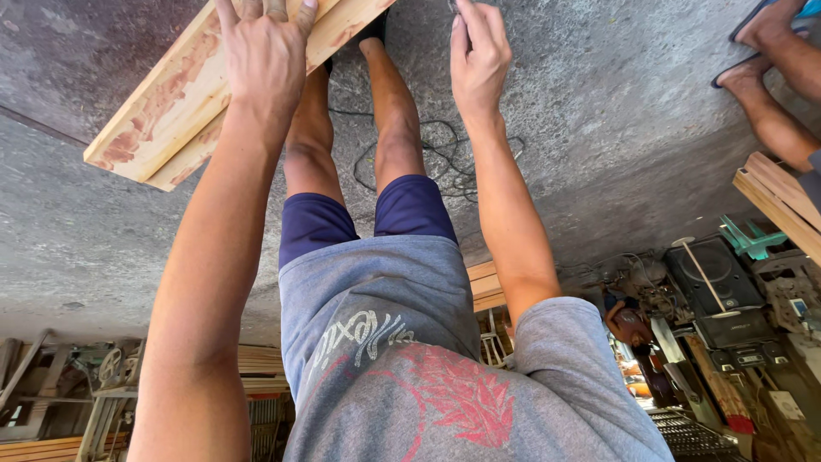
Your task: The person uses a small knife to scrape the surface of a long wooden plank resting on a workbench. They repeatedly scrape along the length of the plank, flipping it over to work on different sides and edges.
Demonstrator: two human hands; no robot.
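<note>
The view is upside down, looking back past my own grey shirt and blue shorts to the concrete floor (616,128). My left hand (265,51) presses on stacked pale wooden planks (162,111) with reddish stains, which lie on the floor. Its fingers are spread and the tips run out of the frame. My right hand (479,60) reaches toward the floor beside my feet with the fingers close together. A thin dark thing shows at its fingertips by the frame's edge, and I cannot tell what it is or whether it is held.
A tangled black cable (436,158) lies on the floor behind my legs. Another person's feet in sandals (770,51) stand at the right, near more planks (778,201). Speakers (714,274), tools and a wood stack (265,364) crowd the background.
</note>
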